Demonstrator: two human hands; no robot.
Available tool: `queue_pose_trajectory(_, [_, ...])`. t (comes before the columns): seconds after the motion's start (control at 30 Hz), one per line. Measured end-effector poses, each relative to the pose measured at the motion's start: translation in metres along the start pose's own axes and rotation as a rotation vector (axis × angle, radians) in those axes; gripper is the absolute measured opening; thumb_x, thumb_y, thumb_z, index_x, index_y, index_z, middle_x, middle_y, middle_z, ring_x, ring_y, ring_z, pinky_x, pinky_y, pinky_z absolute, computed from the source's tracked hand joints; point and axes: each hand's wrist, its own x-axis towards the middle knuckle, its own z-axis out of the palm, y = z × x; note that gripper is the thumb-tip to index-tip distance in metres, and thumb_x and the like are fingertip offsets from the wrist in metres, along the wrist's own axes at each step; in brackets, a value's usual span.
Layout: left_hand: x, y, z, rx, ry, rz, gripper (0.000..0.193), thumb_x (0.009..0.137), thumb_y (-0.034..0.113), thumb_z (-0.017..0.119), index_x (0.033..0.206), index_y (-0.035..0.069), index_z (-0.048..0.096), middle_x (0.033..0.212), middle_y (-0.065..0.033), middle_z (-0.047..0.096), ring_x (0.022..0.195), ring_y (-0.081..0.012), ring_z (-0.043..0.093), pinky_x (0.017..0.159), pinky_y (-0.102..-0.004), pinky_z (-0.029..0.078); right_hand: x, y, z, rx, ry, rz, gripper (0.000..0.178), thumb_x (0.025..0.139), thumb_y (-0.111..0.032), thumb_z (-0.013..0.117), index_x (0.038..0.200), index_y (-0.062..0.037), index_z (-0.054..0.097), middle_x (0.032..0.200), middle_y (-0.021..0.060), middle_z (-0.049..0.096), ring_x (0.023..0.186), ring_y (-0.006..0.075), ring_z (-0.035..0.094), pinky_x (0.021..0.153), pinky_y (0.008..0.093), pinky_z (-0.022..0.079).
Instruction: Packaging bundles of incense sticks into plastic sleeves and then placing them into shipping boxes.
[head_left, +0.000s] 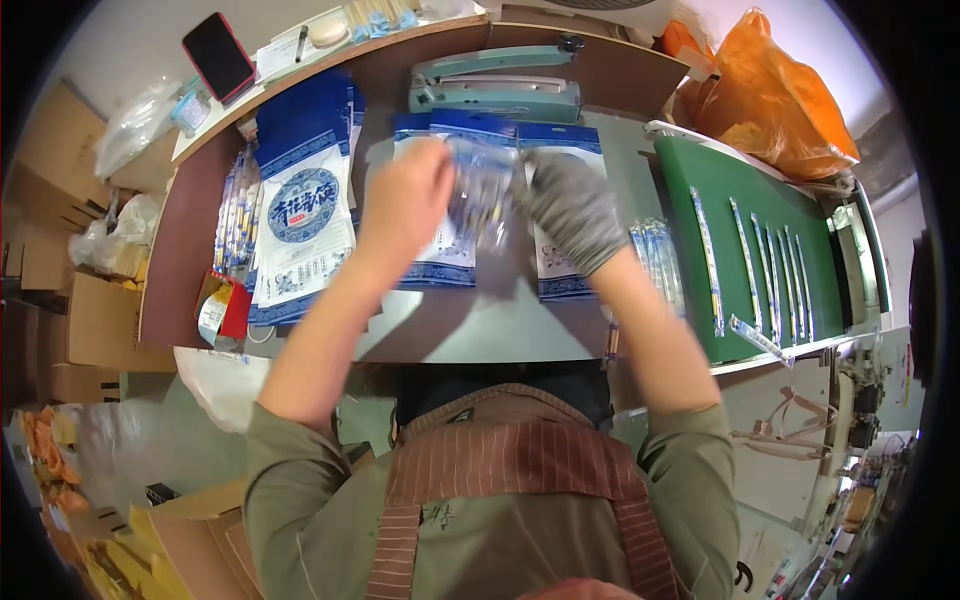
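Observation:
Between my two hands is a clear plastic packet [485, 205], smeared by motion, with dark and yellowish things inside that I cannot make out. My bare left hand [412, 195] is closed at the packet's left edge. On the right, my right hand [572, 205], in a grey glove, has its fingers closed at the packet's other edge. Under the hands lie a blue-and-white printed bag [445, 272] and, to its right, another such bag [565, 285]. Behind them stands a pale teal bag sealer [495, 92].
A pile of blue-and-white bags [300, 210] lies left, beside upright wrapped sticks [235, 210] and a small red box [225, 305]. At right, a green conveyor belt [680, 230] carries several wrapped sticks. An orange plastic bag [775, 100] sits behind it. A phone [219, 58] rests on the back-left ledge.

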Motion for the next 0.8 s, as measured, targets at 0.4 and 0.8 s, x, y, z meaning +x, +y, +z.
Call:
queue_pose_trajectory(0.4, [0.154, 0.030, -0.108, -0.462, -0.476, -0.314, 0.021, 0.083, 0.002, 0.054, 0.102, 0.000, 0.064, 0.085, -0.0078, 0.066, 0.077, -0.0136, 0.060, 0.068, -0.0244, 0.046, 0.100, -0.007, -0.156, 0.230, -0.097, -0.270, 0.017, 0.078, -0.009, 0.059, 0.090, -0.0019, 0.069, 0.066, 0.0095, 0.064, 0.061, 0.0143, 0.060, 0.059, 0.0304, 0.049])
queue_pose_trajectory(0.8, [-0.091, 0.057, 0.052, -0.106, -0.520, 0.023, 0.041, 0.076, 0.008, 0.066, 0.115, 0.004, 0.056, 0.109, -0.0170, 0.056, 0.100, -0.0349, 0.053, 0.086, -0.0419, 0.043, -0.163, 0.087, -0.124, -0.104, -0.139, 0.088, 0.047, 0.077, -0.026, 0.069, 0.122, -0.0163, 0.058, 0.109, 0.0085, 0.057, 0.099, 0.0263, 0.056, 0.083, 0.0375, 0.047])
